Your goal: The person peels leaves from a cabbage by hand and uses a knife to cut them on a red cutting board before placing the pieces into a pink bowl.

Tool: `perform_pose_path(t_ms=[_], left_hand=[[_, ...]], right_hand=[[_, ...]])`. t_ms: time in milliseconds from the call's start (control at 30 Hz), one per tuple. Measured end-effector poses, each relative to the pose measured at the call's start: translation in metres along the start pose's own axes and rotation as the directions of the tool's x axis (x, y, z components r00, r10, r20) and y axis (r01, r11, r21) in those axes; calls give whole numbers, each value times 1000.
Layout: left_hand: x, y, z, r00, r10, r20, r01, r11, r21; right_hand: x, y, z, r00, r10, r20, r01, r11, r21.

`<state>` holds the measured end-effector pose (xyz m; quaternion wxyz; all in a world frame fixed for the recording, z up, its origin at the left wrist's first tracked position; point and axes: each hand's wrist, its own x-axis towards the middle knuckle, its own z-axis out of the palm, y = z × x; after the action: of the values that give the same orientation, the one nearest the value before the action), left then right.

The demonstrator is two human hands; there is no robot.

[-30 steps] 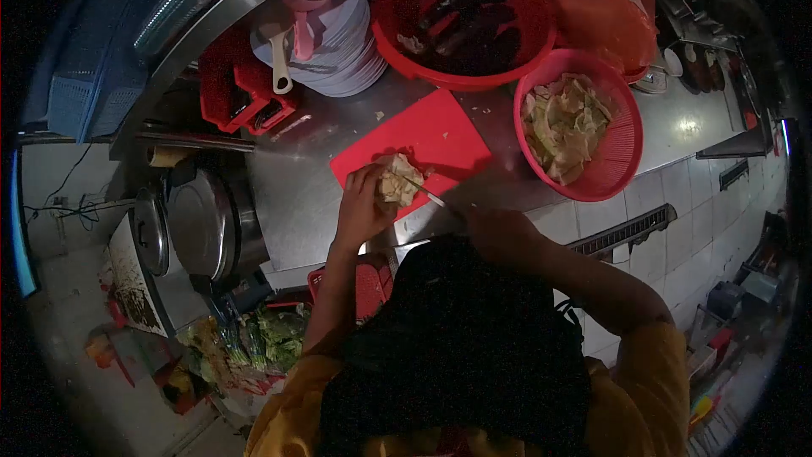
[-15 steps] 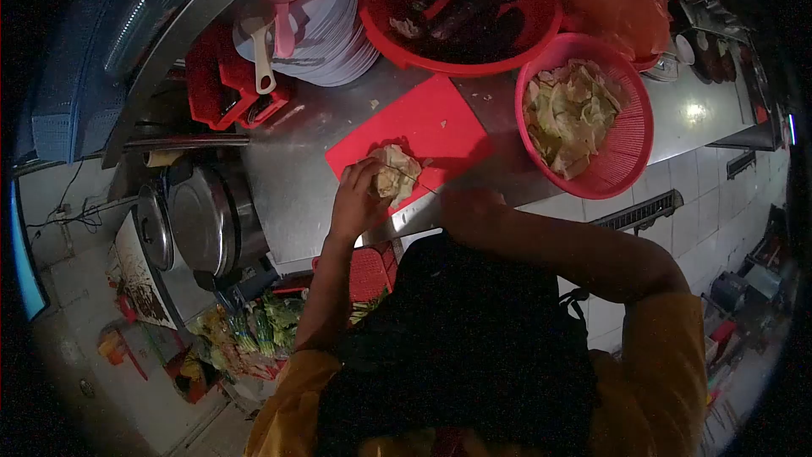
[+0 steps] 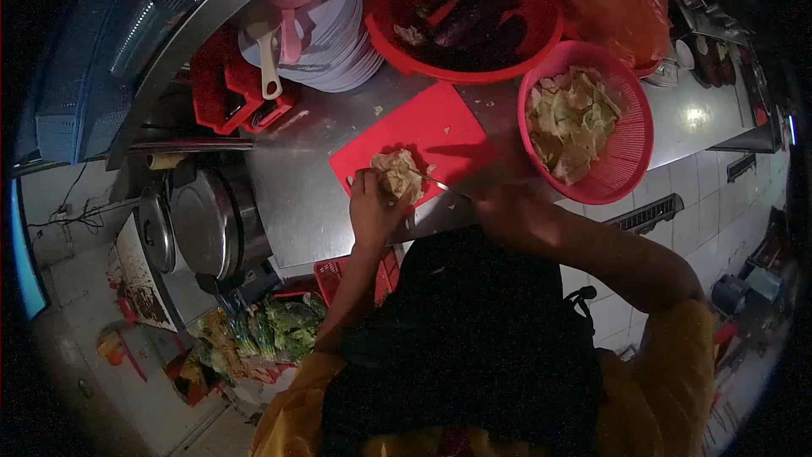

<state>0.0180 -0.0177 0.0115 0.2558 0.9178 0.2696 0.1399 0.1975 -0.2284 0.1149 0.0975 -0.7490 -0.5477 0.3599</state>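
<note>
A pale, leafy chunk of cabbage (image 3: 399, 176) lies on the lower left part of a red cutting board (image 3: 461, 123). My left hand (image 3: 372, 203) presses its curled fingers against the near left side of this chunk. In my right hand (image 3: 514, 213), closed around the handle, is a knife (image 3: 436, 182). Its thin blade points left, with the tip at the right side of the cabbage. The handle is mostly hidden by my fingers. Small pale scraps lie on the board and the metal around it.
A pink basket (image 3: 643, 131) of cut leaves stands right of the board on the steel counter (image 3: 296, 195). Behind are a red basin (image 3: 385, 46) with eggplants and a red plastic bag (image 3: 622, 13). Stacked plates (image 3: 338, 42) stand at back left, lidded pots (image 3: 203, 220) at left.
My right hand has moved right, away from the cabbage, and more of the knife blade shows. My left hand has shifted slightly right and nearer to me, still against the cabbage.
</note>
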Motion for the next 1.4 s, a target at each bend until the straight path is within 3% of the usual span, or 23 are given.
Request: perform_pose_path(t_ms=[133,200,233,300,333,400,533,633,733,833,1000,1133,1233,1333,1400], left_hand=[[1,-1,-7,998,50,39,-52,998,34],[1,-2,-13,990,40,138,-37,999,-23],[1,-5,-12,989,39,141,-36,999,-23],[1,-11,-10,986,45,158,-40,999,-32],[1,-12,-10,986,42,161,-38,999,-30],[2,-10,-11,985,62,163,-59,998,-24],[4,-10,-10,986,92,141,-89,996,-23],[4,-8,-10,987,70,144,-65,997,-40],[1,-12,-7,992,70,105,-60,993,-101],[2,-6,-6,995,41,93,-37,998,-41],[-5,-2,0,999,-14,34,14,1000,-8],[-6,-5,2,1000,-7,15,7,1000,-2],[-10,-9,5,1000,-13,15,13,1000,12],[-13,-10,10,1000,-11,-15,10,999,-46],[-13,-12,16,999,-11,-48,12,1000,20]], right_hand=[[20,3,39,998,26,52,-24,999,-39],[22,5,53,984,-97,-149,86,993,-79],[22,6,57,984,-96,-147,85,993,-76],[24,-9,44,998,44,54,-42,998,-36],[25,-15,40,997,43,57,-41,999,-33],[30,-24,34,974,207,87,-211,977,36],[45,-27,37,974,179,136,-189,980,62],[56,-29,36,951,276,140,-297,943,153],[58,-24,44,956,242,163,-262,959,112],[62,1,78,970,229,79,-235,968,86],[55,31,97,995,13,-101,-11,1000,14],[72,50,115,990,-10,-137,-7,993,-121],[53,13,46,987,134,93,-118,980,-161],[48,15,31,997,-82,-3,76,935,-346],[24,7,5,993,-111,-50,91,949,-302]])
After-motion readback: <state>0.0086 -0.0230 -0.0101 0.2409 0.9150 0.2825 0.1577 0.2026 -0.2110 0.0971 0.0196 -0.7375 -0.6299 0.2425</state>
